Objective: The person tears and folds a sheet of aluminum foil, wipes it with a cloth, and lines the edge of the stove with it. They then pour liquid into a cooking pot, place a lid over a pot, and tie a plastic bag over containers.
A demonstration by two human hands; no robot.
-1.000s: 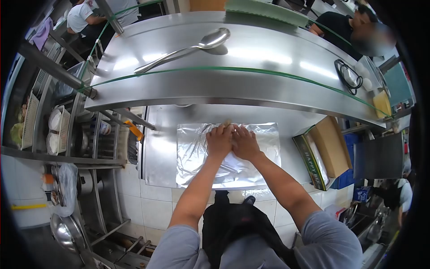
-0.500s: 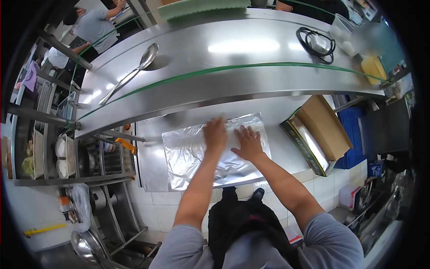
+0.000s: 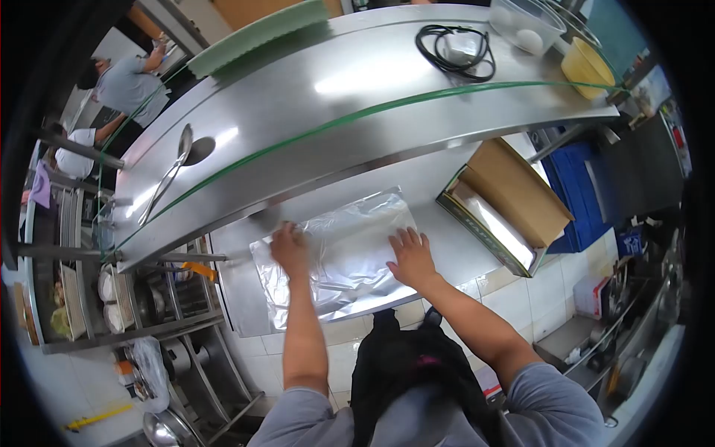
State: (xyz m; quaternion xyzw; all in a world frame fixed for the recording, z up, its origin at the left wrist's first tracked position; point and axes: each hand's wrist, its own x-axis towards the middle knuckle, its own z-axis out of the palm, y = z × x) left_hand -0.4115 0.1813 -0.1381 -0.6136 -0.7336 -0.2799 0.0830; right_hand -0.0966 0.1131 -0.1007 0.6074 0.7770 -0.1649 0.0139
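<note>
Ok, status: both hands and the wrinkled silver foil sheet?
Left hand, blurred, at left part of foil. Right hand spread near its right edge. Foil laid out, creased. Open brown cardboard box to the right, apart from it.

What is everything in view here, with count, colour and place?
Foil sheet: 1, silver, on the counter
Counter: 1, silver, beneath shelf
Shelf: 1, silver, above counter
Open box: 1, brown and green, right of foil
Spoon: 1, silver, shelf's left
Coiled cable: 1, black, on shelf
Clear container: 1, colourless, shelf's far right
Tub: 1, yellow, shelf's right end
Wavy panel: 1, green, shelf's rear edge
Plastic bag: 1, whitish, lower left
Racked kitchenware: uncountable, mixed colours, left side
Other people: at least 2, in grey or white, upper left
Left grip: 1, bare, blurred, at foil's left
Right grip: 1, bare, spread, at foil's right
</note>
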